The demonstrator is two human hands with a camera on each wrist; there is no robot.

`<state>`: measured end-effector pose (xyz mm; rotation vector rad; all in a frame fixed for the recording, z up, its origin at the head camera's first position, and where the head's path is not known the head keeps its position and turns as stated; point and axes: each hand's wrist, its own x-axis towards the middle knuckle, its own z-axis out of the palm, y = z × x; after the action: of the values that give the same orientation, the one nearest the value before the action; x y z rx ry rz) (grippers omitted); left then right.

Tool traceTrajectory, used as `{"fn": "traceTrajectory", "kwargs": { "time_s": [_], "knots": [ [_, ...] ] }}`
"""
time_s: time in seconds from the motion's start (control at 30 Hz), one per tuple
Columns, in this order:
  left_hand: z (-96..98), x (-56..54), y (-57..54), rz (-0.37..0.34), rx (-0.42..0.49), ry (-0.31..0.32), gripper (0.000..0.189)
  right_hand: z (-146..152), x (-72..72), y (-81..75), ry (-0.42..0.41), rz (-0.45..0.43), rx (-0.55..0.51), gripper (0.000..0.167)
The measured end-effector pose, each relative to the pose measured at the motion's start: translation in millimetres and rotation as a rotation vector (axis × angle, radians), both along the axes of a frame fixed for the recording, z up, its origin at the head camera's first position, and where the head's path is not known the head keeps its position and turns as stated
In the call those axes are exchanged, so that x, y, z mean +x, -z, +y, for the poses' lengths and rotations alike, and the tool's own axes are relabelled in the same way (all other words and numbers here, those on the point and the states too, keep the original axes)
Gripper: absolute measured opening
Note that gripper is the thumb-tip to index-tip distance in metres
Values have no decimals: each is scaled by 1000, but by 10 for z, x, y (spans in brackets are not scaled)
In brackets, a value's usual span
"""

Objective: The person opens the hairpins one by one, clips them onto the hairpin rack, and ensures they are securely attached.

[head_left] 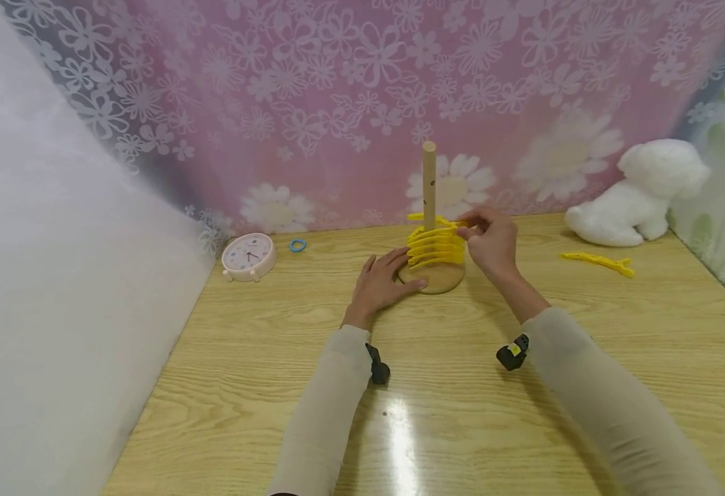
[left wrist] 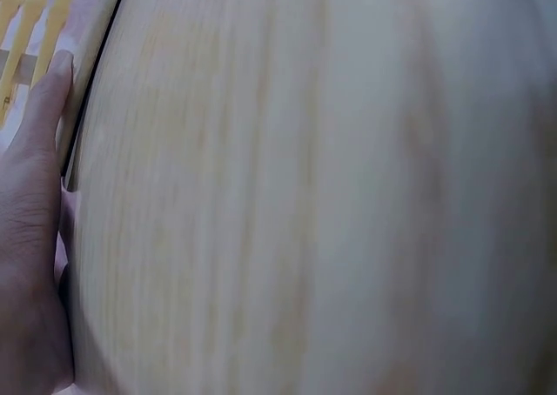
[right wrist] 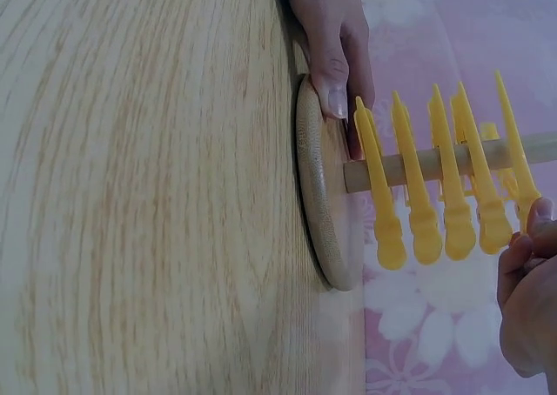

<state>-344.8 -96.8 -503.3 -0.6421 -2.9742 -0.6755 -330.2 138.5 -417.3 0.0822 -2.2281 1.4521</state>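
Observation:
A wooden post (head_left: 429,186) stands upright on a round wooden base (head_left: 441,282). Several yellow hair clips (head_left: 434,250) are fastened one above another along its lower part. My right hand (head_left: 494,245) pinches the near end of the topmost hair clip (right wrist: 515,151), which lies across the post in the right wrist view. My left hand (head_left: 382,284) rests at the base's left side, its fingers extended by the clips and its thumb (right wrist: 334,90) pressing on the top of the base. The left wrist view catches only part of this hand and a few clips (left wrist: 50,34).
Another yellow hair clip (head_left: 599,264) lies on the table (head_left: 263,386) to the right, before a white plush dog (head_left: 637,196). A pink alarm clock (head_left: 248,257) and a small blue ring (head_left: 297,245) are at the back left. A flowered curtain (head_left: 337,124) hangs behind.

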Motion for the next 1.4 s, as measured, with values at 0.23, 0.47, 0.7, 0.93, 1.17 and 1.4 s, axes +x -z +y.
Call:
{"fn": "traceTrajectory", "kwargs": {
  "time_s": [0.23, 0.47, 0.7, 0.93, 1.17, 1.4],
  "knots": [
    [20, -3, -7, 4, -18, -16, 86, 9, 6, -3, -48, -10, -31, 26],
    [22, 15, -11, 0, -28, -17, 85, 31, 17, 36, -93, 32, 10, 22],
    [22, 20, -3, 1, -36, -11, 84, 66, 8, 56, -78, 25, 86, 12],
    [30, 0, 8, 11, -41, -13, 84, 93, 15, 51, -119, 18, 82, 16],
    [32, 10, -9, 9, -38, -17, 83, 123, 41, 69, -228, -26, -16, 25],
    [43, 28, -27, -2, -32, -18, 83, 160, 82, 90, -236, -51, -3, 34]
  ]
}}
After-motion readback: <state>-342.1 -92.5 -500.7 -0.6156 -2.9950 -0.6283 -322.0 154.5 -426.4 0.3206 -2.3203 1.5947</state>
